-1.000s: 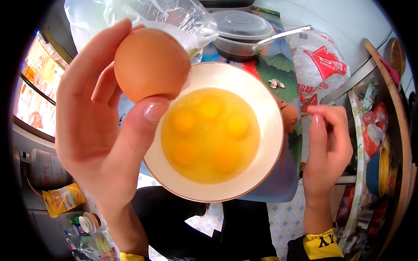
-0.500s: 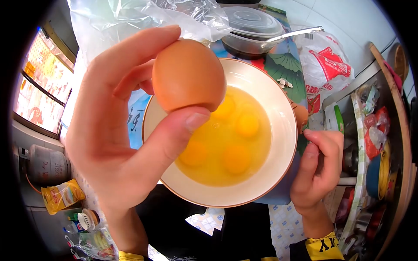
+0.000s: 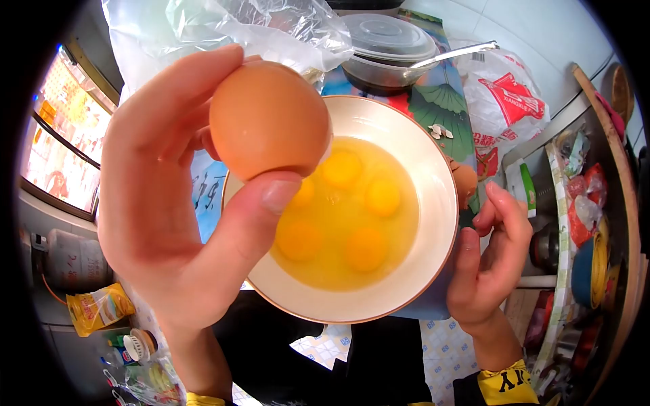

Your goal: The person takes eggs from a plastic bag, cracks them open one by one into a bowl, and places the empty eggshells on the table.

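My left hand [image 3: 169,196] is closed around a brown egg [image 3: 269,122], thumb below and fingers above, high over the left part of a cream bowl [image 3: 435,210]. A pale strip shows at the egg's right side; whether the shell is cracked I cannot tell. Inside the bowl, several yolks [image 3: 366,247] lie whole in clear egg white. Beside the bowl's right rim, my right hand [image 3: 494,260] is held palm up with thumb and fingers apart, holding nothing. Brown eggshell [image 3: 463,183] rests just past that rim, above the right fingertips.
Small shell bits [image 3: 440,130] lie on the patterned table covering [image 3: 433,95]. Behind the bowl are a clear plastic bag [image 3: 223,30] and a lidded container [image 3: 386,47] with a metal handle across it. A white-and-red bag [image 3: 508,101] stands right; a shelf [image 3: 562,223] runs alongside.
My left hand has shifted left with the egg, uncovering more of the yolks. The fingers of my right hand have spread from a near pinch.
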`<action>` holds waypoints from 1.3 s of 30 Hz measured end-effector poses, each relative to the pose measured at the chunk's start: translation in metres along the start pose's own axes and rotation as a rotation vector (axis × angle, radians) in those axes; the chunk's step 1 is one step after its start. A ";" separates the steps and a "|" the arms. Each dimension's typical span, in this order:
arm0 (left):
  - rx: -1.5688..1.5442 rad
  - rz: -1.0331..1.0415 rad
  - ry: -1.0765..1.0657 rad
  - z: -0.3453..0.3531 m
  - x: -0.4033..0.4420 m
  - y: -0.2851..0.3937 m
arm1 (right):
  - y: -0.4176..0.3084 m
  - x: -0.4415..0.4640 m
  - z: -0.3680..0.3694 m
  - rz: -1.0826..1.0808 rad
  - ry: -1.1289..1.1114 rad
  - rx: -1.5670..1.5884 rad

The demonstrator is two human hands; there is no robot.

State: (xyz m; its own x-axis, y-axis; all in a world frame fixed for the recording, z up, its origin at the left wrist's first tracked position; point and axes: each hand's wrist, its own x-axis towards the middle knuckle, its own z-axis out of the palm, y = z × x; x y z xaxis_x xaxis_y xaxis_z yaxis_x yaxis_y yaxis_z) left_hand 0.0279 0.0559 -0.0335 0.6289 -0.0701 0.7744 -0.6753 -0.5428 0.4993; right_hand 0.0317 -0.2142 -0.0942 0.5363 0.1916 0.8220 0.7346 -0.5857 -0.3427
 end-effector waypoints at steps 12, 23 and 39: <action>-0.017 0.002 0.004 0.008 0.003 0.003 | 0.003 0.000 0.002 0.016 -0.025 0.068; 0.031 -0.139 -0.103 0.004 0.009 0.025 | 0.000 -0.003 -0.002 0.154 -0.103 0.110; -0.215 -0.540 -0.523 -0.042 0.034 0.033 | -0.005 -0.005 -0.004 0.234 -0.205 0.031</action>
State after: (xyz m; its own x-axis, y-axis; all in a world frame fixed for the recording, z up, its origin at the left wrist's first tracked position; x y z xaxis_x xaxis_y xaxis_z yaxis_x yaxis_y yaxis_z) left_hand 0.0108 0.0710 0.0255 0.9555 -0.2567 0.1454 -0.2501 -0.4437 0.8606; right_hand 0.0237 -0.2159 -0.0949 0.7628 0.2106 0.6113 0.5916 -0.6089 -0.5284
